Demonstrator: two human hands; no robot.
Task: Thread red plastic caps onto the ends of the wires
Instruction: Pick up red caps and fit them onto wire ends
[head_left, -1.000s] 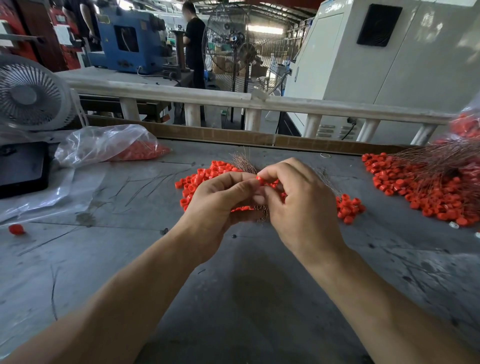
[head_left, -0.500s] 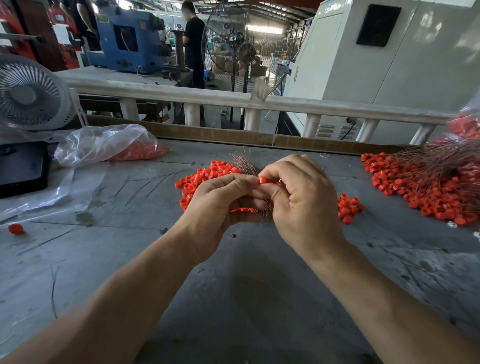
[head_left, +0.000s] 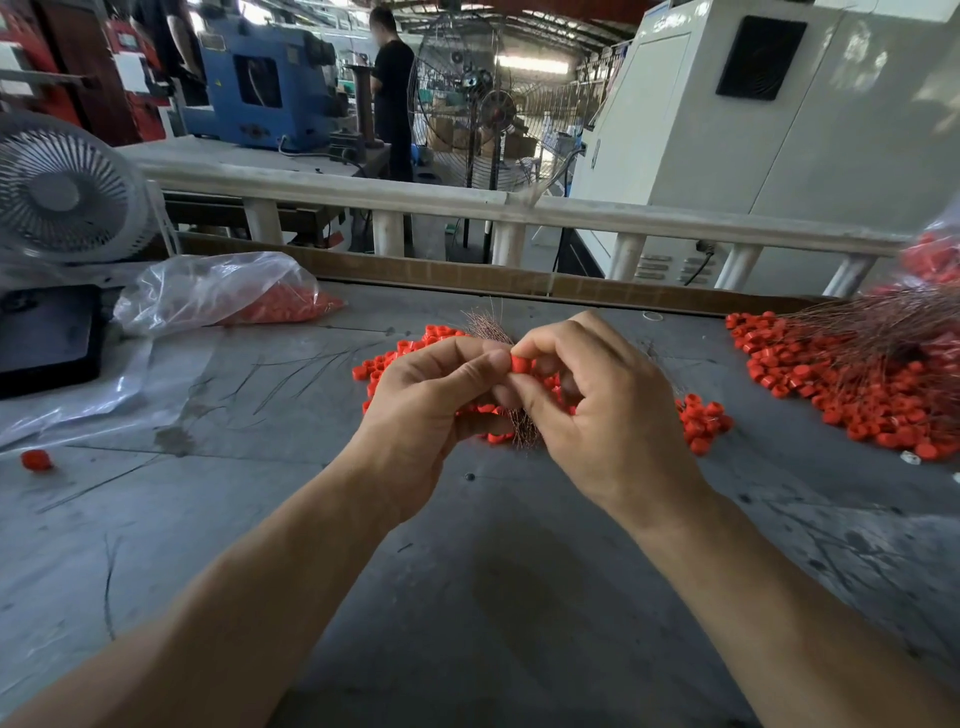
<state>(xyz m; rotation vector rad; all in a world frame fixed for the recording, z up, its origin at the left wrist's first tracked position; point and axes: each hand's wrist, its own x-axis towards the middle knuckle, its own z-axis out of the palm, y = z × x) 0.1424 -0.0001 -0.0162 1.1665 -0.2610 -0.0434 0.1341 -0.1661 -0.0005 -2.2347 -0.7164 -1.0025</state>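
Now the right hand (head_left: 597, 410) pinches a red cap (head_left: 521, 363) between thumb and forefinger, meeting the left hand (head_left: 431, 405), which grips a wire bundle (head_left: 485, 330); loose caps (head_left: 395, 361) lie just beyond both.

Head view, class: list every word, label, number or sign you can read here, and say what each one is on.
None can be read.
Blue machine: a small yellow sticker, too small to read.
Red panel at the far left: white sheets, blurred.
White cabinet: no readable marking.
Caps, bag and fan: no print visible.
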